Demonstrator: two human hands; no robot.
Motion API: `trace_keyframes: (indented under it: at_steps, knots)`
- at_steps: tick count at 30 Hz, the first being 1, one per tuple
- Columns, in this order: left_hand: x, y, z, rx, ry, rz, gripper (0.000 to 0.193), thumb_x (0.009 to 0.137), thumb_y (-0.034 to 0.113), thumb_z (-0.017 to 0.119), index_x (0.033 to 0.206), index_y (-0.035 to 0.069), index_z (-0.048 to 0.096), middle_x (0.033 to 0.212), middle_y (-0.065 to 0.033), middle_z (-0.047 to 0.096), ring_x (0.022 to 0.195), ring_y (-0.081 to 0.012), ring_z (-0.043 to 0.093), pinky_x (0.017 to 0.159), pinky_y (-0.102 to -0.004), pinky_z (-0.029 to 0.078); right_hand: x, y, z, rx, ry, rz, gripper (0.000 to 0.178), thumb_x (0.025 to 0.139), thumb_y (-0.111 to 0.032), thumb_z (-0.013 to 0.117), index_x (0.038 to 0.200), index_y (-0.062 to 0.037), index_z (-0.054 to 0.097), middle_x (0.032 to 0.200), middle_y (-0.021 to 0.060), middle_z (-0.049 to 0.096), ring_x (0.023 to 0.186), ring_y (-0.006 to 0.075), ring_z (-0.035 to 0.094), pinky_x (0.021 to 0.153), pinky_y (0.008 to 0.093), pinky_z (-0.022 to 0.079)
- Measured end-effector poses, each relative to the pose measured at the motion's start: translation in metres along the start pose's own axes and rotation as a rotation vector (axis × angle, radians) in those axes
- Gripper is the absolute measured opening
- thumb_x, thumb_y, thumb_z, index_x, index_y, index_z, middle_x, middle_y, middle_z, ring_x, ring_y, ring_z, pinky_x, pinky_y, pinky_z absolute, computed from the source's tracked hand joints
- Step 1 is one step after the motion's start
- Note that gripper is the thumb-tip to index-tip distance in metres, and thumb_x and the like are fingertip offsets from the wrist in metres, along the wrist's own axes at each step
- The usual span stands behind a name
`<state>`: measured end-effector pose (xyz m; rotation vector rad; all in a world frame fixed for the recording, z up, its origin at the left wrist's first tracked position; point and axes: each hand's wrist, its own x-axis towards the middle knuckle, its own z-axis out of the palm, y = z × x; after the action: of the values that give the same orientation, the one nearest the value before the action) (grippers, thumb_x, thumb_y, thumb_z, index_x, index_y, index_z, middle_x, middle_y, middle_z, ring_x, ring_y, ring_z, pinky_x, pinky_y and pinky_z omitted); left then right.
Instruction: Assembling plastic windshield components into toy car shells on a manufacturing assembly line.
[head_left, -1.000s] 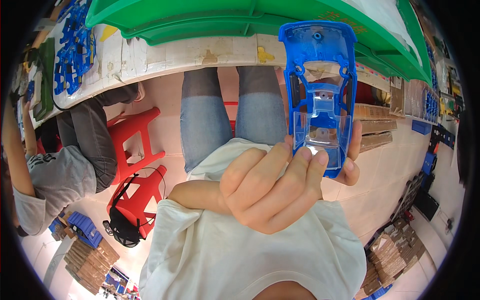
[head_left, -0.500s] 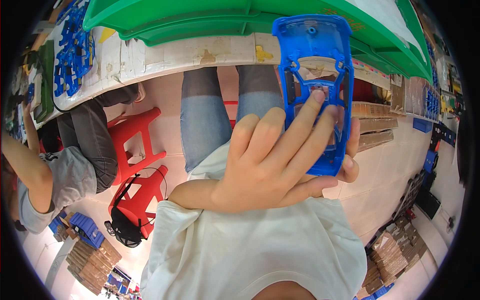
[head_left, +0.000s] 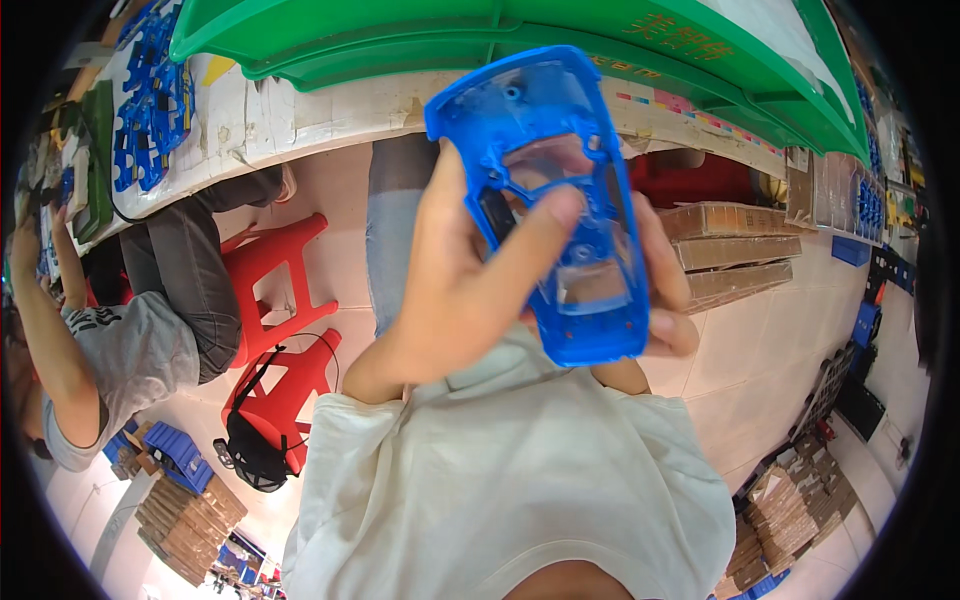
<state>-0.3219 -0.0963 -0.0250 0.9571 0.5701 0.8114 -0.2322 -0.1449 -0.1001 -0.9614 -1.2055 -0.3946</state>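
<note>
A blue plastic toy car body shell (head_left: 605, 225) is held tilted in front of me, its hollow inner side facing me, with clear window pieces set in it. My left hand (head_left: 445, 285) grips its left edge; the thumb presses on the inside near the middle, and the other fingers are hidden behind the shell. Around the right edge curl the fingers of my right hand (head_left: 662, 265), while its palm is hidden behind the shell.
Beyond the shell, a green tray (head_left: 400, 45) stands on the worn white table (head_left: 270, 135). More blue shells (head_left: 150, 110) lie at the left. Red stools (head_left: 285, 285) and a seated co-worker (head_left: 135, 340) are to my left; flat cardboard boxes (head_left: 735, 255) are to my right.
My left hand has moved from lying across the shell with fingers inside to gripping its left edge, thumb inside. The shell has shifted left and tilted, its far end leaning left.
</note>
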Motion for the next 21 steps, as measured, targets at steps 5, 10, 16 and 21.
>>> trace_keyframes:
  at_steps: [5,10,16,21]
  knots:
    - [0.018,-0.012,-0.015,0.372,0.125,0.163,0.015,0.084,0.007,0.048,0.096,-0.001,0.048,0.086,-0.0117,0.055,0.075,-0.017,0.052,0.066,-0.0271,0.041,0.012,-0.01,-0.018,0.387,-0.244,0.476,0.078,0.063,-0.024,0.072,0.119,-0.0047,0.022,0.121,0.0273,0.033,0.108,0.0355,0.044,0.082,0.0384,0.044]
    - [0.017,-0.019,-0.018,0.594,0.129,0.191,0.014,0.083,0.008,0.048,0.093,-0.001,0.049,0.082,-0.0141,0.052,0.07,-0.0242,0.051,0.064,-0.0306,0.041,0.05,-0.018,-0.016,0.439,-0.352,1.325,0.042,0.074,-0.015,0.062,0.106,0.0042,0.043,0.096,0.0128,0.054,0.08,0.0169,0.057,0.069,0.0236,0.045]
    - [0.016,-0.023,-0.017,0.523,0.122,0.205,0.016,0.081,0.004,0.05,0.096,-0.002,0.048,0.083,-0.0143,0.053,0.071,-0.0238,0.052,0.064,-0.03,0.042,0.051,-0.013,-0.005,0.182,-0.351,1.161,0.013,0.076,0.0,0.055,0.087,0.0042,0.05,0.073,0.0079,0.057,0.057,0.009,0.056,0.051,0.0191,0.042]
    - [0.013,-0.024,-0.021,0.644,0.102,0.209,0.01,0.084,0.006,0.053,0.088,0.0,0.046,0.086,-0.0046,0.057,0.073,-0.0053,0.052,0.06,-0.0181,0.042,0.049,-0.013,-0.001,0.129,-0.33,1.156,0.01,0.075,0.0,0.056,0.082,0.0035,0.05,0.067,0.0066,0.055,0.055,0.0084,0.054,0.05,0.0195,0.041]
